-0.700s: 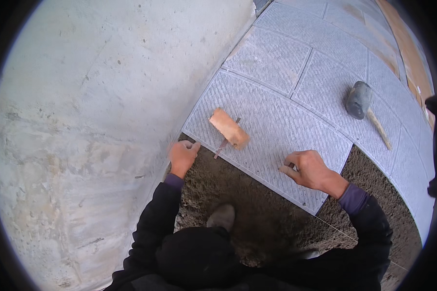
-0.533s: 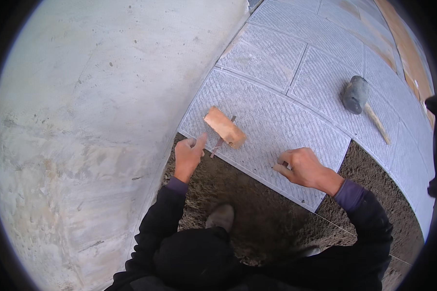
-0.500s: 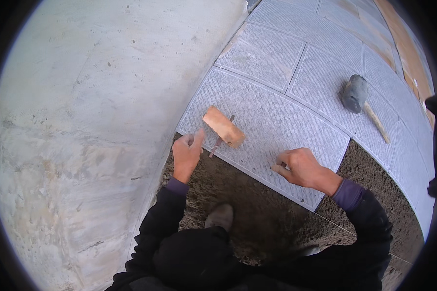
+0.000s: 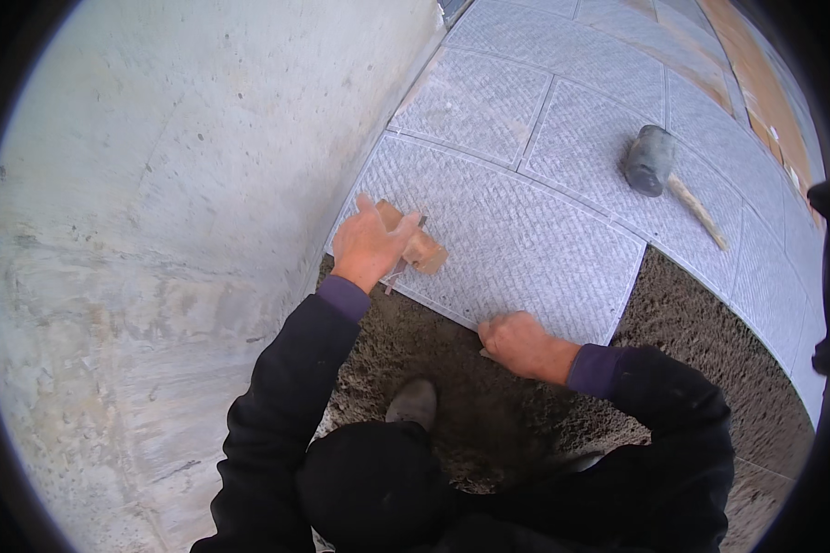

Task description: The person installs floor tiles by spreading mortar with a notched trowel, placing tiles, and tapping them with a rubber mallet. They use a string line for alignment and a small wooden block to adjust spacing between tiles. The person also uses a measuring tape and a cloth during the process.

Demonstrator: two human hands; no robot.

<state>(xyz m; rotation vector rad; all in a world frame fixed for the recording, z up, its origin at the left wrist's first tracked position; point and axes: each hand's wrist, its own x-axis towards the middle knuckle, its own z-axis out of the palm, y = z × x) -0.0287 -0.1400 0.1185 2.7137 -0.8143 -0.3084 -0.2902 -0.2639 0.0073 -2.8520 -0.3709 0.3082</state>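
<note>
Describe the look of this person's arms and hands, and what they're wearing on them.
The left arm wears a long black sleeve, creased along its length, with a purple cuff at the wrist. The right arm matches: black sleeve, purple cuff. The left hand and right hand are both bare, without gloves.

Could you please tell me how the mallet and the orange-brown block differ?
The mallet has a dark grey head and a pale handle, while the block is a plain orange-brown piece with no handle in view. The mallet lies untouched, whereas the left hand partly covers the block. The mallet lies farther from the pale wall than the block does. Both have grey textured slabs beneath them.
</note>
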